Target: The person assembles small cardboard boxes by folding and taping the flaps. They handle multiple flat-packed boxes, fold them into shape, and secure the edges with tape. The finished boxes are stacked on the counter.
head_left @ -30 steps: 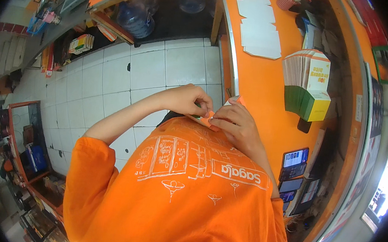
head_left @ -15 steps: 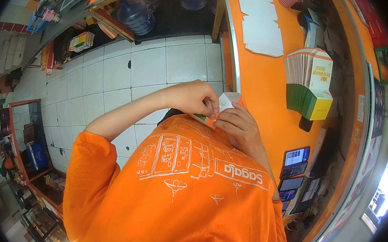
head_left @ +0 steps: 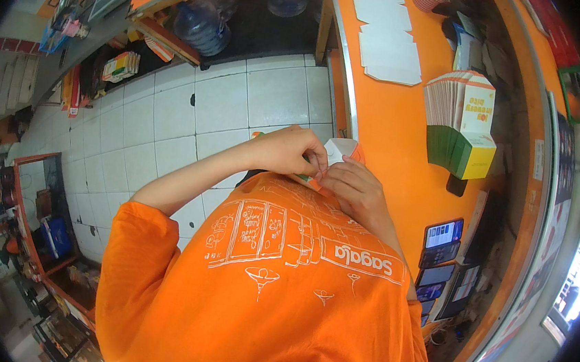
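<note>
My left hand (head_left: 291,152) and my right hand (head_left: 355,190) meet close to my chest, above my orange shirt. Both pinch a small white and orange folded card piece (head_left: 341,149) between their fingertips. Most of the piece is hidden behind my fingers. The hands hover at the near edge of the orange counter (head_left: 394,131).
On the counter lie flat white card blanks (head_left: 385,34), and a fanned stack of flat green, yellow and white cartons (head_left: 462,124) stands to the right. Several phones (head_left: 441,253) lie at the counter's near right. A water jug (head_left: 200,25) sits under the far counter beyond white floor tiles (head_left: 221,102).
The folded piece has come up further between my fingers, showing more white. Both hands stay together at my chest, shifted slightly.
</note>
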Action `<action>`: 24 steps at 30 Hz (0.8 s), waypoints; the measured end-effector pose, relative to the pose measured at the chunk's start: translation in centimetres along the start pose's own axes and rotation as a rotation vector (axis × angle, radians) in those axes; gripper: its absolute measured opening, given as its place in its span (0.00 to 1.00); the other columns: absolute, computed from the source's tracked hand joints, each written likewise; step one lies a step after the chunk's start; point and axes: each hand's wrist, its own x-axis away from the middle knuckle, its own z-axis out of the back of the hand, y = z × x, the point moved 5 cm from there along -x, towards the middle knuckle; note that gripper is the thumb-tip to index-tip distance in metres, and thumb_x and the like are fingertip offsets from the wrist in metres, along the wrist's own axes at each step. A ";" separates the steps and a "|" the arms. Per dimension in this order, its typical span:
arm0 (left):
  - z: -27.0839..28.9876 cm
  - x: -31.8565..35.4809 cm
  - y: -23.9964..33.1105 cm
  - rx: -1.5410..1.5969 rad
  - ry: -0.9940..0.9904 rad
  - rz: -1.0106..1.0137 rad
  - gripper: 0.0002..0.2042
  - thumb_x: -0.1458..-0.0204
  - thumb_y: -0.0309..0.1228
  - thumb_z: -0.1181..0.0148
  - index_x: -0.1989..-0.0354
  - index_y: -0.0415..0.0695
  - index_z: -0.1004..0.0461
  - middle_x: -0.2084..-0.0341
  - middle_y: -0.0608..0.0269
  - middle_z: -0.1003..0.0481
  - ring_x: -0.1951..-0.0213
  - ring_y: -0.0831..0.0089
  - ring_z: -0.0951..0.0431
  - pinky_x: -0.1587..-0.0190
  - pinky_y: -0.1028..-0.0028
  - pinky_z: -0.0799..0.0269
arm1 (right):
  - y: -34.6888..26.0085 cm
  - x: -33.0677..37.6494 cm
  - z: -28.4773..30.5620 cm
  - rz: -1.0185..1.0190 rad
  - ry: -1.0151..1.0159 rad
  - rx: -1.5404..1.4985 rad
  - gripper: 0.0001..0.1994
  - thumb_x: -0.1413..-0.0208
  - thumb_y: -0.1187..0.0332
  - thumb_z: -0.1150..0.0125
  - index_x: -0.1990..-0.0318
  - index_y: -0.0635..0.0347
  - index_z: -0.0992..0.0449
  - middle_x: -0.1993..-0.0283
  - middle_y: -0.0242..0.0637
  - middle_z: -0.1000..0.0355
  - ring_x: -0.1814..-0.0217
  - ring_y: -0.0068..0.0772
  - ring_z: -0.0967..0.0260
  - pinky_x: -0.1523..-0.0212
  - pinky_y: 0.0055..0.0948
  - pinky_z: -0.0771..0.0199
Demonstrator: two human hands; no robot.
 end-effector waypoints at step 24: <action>-2.2 -1.6 -5.1 0.130 -0.021 0.028 0.09 0.51 0.29 0.38 0.62 0.41 0.21 0.73 0.65 0.21 0.68 0.78 0.24 0.60 0.77 0.31 | 1.2 0.6 -1.7 0.058 -0.154 0.087 0.08 0.60 0.74 0.41 0.69 0.61 0.27 0.65 0.36 0.30 0.57 0.39 0.31 0.44 0.38 0.31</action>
